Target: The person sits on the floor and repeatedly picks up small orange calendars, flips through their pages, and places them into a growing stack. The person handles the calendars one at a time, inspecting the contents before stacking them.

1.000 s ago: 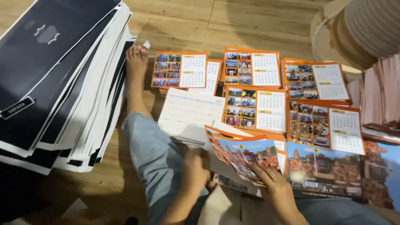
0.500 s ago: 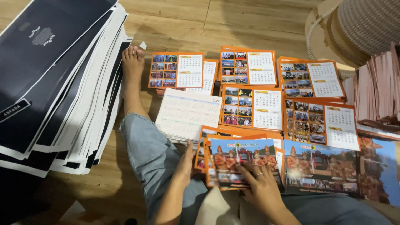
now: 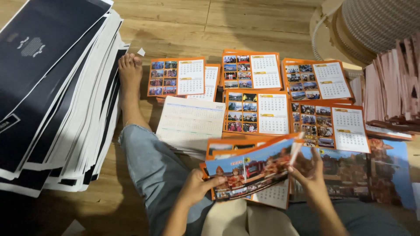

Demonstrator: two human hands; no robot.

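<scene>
Hands, left and right, each grip calendar sheet, hiding stack beneath.

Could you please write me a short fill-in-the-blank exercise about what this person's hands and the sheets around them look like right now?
1. Both hands, the left hand and the right hand, hold up a small stack of ____ sheets.
2. The calendar piles lie on a ____ floor.
3. Beside the bare foot rises a tall stack of ____ printed sheets with white edges.

Missing words: calendar; wooden; black
</scene>
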